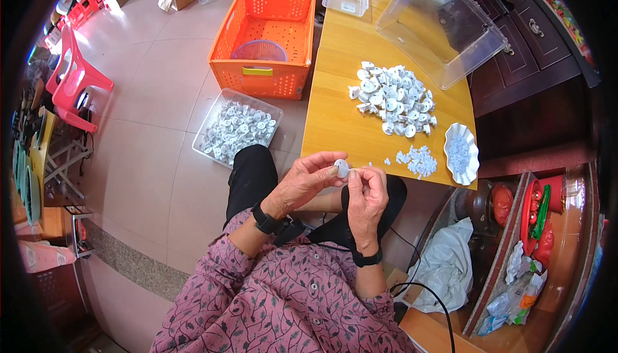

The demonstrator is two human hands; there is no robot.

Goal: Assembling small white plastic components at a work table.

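Note:
A small round white plastic part (342, 167) is pinched between the thumb and fingers of my left hand (299, 184), just off the table's near edge. Right beside it, my right hand (365, 202) is closed in a pinch against the part's edge. What those fingertips hold is too small to make out. On the yellow wooden table (335, 105) lies a heap of similar white parts (399, 99). Nearer to me is a scatter of small pale-blue pieces (420, 161). More of these pieces fill a white scalloped dish (473, 171) at the right.
A clear tray (197, 139) of white parts sits on the floor, left of my knee. Behind it stands an orange crate (257, 77) with a mesh basket inside. Clear plastic boxes (444, 63) occupy the table's far end. Shelves with bags (450, 266) stand at the right.

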